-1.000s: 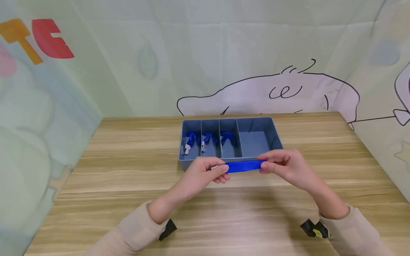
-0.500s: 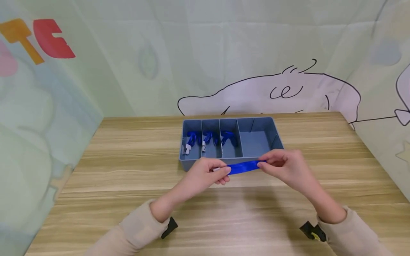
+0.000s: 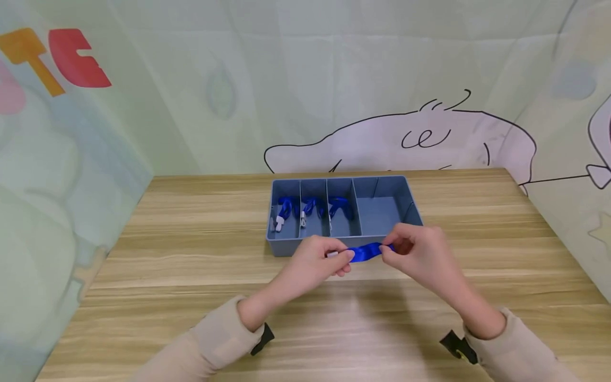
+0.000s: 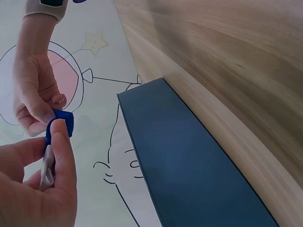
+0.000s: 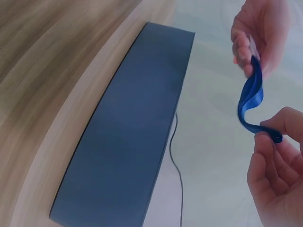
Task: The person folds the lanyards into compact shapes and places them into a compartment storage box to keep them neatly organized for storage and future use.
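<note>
A blue lanyard (image 3: pixel 365 252) stretches between my two hands in front of the box, its band bent in a wavy curve. My left hand (image 3: pixel 319 261) pinches the end with the white clip (image 4: pixel 47 168) between thumb and fingers. The other end is pinched by my right hand (image 3: pixel 420 252), thumb against fingertips, as the right wrist view also shows. Behind the hands stands a grey-blue divided box (image 3: pixel 382 209). Three of its compartments each hold a bundled blue lanyard: one at the left (image 3: pixel 286 208), one beside it (image 3: pixel 311 206) and one in the third (image 3: pixel 340 206).
The box rests on a wooden table (image 3: pixel 200 223) near its back edge. Its widest compartment, at the right, shows a bare floor. A printed cloth backdrop (image 3: pixel 305 79) rises behind the table and along both sides.
The hands have come closer together, my left moving right and my right slightly left. The lanyard's band between them went from taut to slack and wavy. The box stays put.
</note>
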The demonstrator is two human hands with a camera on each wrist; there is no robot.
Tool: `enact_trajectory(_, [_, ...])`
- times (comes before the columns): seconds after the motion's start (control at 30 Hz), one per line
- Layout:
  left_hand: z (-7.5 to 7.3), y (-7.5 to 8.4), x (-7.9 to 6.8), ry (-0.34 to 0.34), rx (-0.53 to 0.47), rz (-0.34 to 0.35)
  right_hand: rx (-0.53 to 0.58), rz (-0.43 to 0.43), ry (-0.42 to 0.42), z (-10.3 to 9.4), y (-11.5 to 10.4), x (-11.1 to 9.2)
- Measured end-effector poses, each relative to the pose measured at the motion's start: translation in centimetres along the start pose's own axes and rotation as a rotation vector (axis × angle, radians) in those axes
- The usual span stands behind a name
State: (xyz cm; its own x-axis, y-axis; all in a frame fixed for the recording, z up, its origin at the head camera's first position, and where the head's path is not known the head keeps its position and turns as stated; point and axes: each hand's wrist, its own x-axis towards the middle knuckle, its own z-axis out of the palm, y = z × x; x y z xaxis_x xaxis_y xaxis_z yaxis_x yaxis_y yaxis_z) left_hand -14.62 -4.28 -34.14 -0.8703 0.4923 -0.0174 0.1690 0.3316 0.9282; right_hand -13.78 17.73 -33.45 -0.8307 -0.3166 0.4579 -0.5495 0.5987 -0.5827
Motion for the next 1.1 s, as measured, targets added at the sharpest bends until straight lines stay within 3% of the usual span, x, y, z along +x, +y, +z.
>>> enact_trajectory(0.13, [0.3, 0.2, 0.2, 0.014, 0.012, 0.025, 0.07, 0.019, -0.022, 0.2, -0.5, 0.1])
enact_trajectory(0.43, [0.7, 0.5, 0.3, 0.019, -0.022, 0.086, 0.306, 0.159, -0.115, 0.6, -1.1, 0.5])
enact_trajectory(0.8, [0.8, 0.8, 0.2, 0.044, -0.023, 0.126, 0.548, 0.223, -0.223, 0.4, -0.5, 0.4])
enact_trajectory(1.1, [1.0, 0.6, 0.3, -0.033, -0.095, 0.13, 0.446, 0.235, -0.174, 0.6, -0.5, 0.7])
